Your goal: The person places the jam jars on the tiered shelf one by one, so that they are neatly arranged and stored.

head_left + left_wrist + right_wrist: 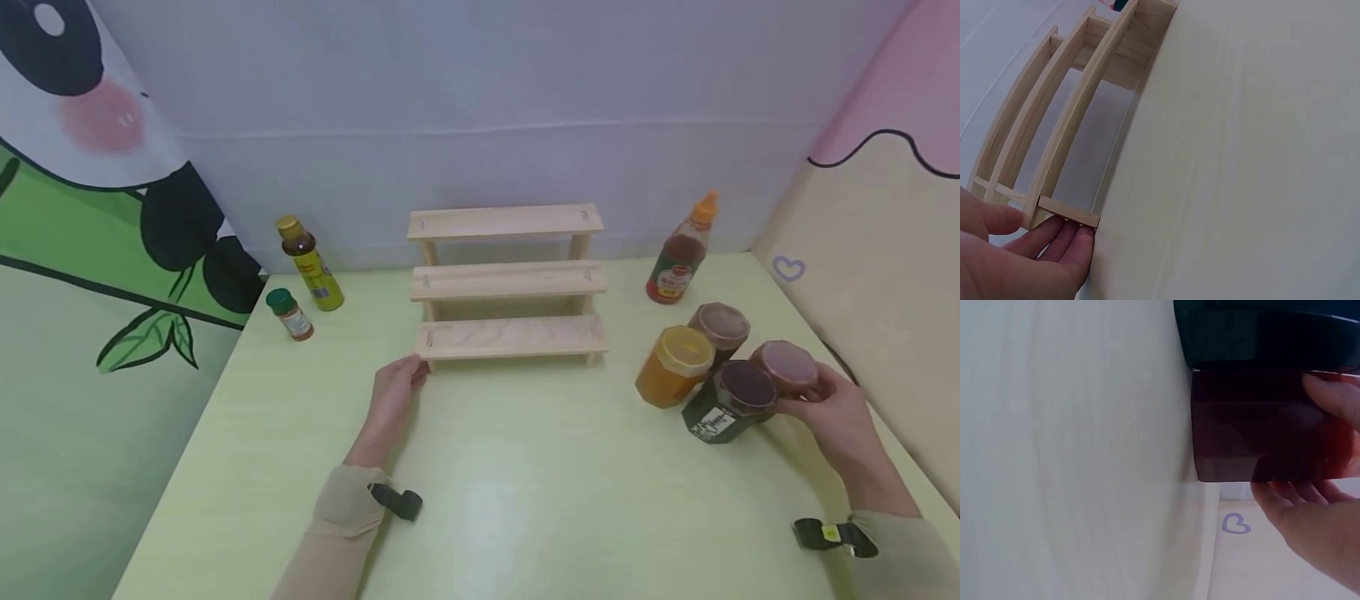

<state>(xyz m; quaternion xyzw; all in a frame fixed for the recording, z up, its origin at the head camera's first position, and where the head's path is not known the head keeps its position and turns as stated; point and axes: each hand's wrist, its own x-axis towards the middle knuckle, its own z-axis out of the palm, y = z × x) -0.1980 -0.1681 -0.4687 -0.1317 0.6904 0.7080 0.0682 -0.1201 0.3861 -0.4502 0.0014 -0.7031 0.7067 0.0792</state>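
At right, right hand (840, 417) grips red jar (787, 367).

A stepped rack (507, 283) is set at the back middle of the worktop (525, 500). Two bottles (307, 262) are placed to its left, a sauce bottle (681, 250) and four jars (723, 367) to its right.

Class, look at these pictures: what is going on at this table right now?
A person works at a pale green table. The left hand touches the lower left corner of an empty three-step wooden rack. The right hand grips a red-lidded jar in a cluster of four jars. Two small bottles stand left of the rack, a sauce bottle to its right.
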